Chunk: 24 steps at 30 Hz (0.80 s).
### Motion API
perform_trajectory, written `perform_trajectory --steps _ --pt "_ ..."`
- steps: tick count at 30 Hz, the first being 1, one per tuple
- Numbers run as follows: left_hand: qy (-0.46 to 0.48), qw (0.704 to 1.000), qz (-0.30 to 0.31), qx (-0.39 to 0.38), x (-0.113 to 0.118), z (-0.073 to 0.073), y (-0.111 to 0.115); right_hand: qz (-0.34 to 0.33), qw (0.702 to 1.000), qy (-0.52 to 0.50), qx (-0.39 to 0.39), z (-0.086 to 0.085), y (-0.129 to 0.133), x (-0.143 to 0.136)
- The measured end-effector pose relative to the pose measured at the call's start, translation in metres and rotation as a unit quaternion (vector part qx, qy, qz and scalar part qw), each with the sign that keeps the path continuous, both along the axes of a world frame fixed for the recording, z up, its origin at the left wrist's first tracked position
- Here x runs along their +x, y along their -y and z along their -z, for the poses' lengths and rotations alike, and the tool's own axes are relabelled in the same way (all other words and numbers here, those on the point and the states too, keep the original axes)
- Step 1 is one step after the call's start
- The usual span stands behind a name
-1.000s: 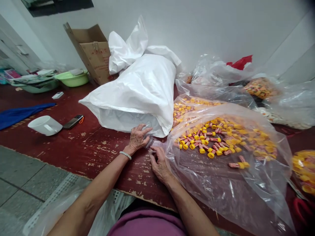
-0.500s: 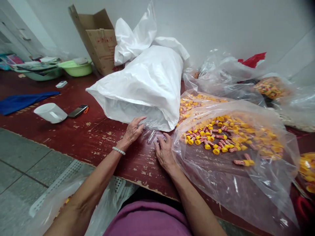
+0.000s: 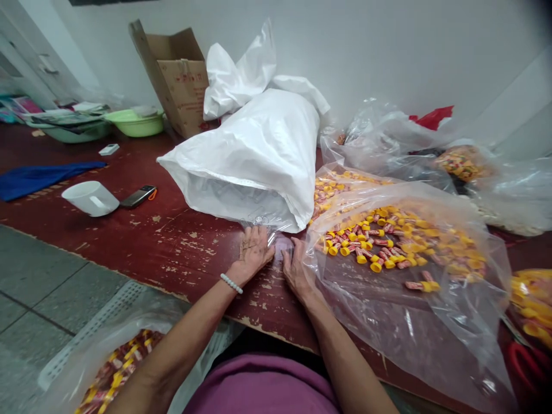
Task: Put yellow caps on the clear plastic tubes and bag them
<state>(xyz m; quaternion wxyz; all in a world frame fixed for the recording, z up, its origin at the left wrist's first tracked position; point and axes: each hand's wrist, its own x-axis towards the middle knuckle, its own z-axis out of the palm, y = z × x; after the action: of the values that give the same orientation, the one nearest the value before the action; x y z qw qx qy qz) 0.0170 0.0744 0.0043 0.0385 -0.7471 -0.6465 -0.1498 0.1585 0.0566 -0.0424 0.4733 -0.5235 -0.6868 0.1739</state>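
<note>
My left hand (image 3: 253, 253) lies nearly flat on the worn red table, fingers stretched toward the mouth of a big white woven sack (image 3: 276, 138). Small clear plastic tubes (image 3: 271, 237) lie at its fingertips, partly covered by the hand. Clear pieces also show inside the sack's opening. To the right, my right hand (image 3: 297, 269) rests on the table with thumb and fingers apart, against the edge of a large clear plastic bag (image 3: 388, 322). That bag holds many yellow-capped tubes (image 3: 375, 253) with red-and-white filling. Neither hand visibly holds anything.
A white mug (image 3: 88, 198) lies on its side at the left, beside a dark phone (image 3: 138, 196) and a blue cloth (image 3: 43, 178). Behind stand a green basin (image 3: 138, 123) and a cardboard box (image 3: 185, 95). Red-handled scissors (image 3: 524, 362) lie far right. Another filled bag (image 3: 125, 368) sits below the table edge.
My left hand has moved right and flattened beside the clear tubes, closer to my right hand. My right hand has shifted slightly right. The view has tilted a little.
</note>
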Motion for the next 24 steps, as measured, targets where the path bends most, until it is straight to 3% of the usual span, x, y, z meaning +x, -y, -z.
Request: perform_trajectory --steps 5,10,14,17,20,22,24 --pt "0.022 0.997 0.021 -0.078 0.004 -0.002 0.0 0.072 0.997 0.002 -0.005 -0.009 0.004 0.008" --pt "0.157 0.978 0.047 -0.13 -0.001 -0.014 0.003 0.006 0.983 -0.153 -0.105 -0.016 0.008 0.005" --pt "0.362 0.908 0.141 -0.159 -0.006 -0.012 0.014 -0.042 0.973 -0.199 -0.111 -0.019 0.014 -0.005" --pt "0.449 0.86 0.178 -0.166 -0.008 -0.008 0.02 -0.046 0.971 -0.218 -0.091 -0.023 0.018 -0.01" --pt "0.432 0.878 0.155 -0.14 -0.011 -0.004 0.023 -0.035 0.971 -0.227 -0.073 -0.027 0.021 -0.009" --pt "0.411 0.891 0.148 -0.125 -0.013 -0.003 0.025 -0.063 0.979 -0.184 -0.065 -0.029 0.023 -0.007" --pt "0.426 0.881 0.156 -0.135 -0.015 -0.003 0.027 -0.098 0.986 -0.122 -0.057 -0.031 0.025 -0.005"
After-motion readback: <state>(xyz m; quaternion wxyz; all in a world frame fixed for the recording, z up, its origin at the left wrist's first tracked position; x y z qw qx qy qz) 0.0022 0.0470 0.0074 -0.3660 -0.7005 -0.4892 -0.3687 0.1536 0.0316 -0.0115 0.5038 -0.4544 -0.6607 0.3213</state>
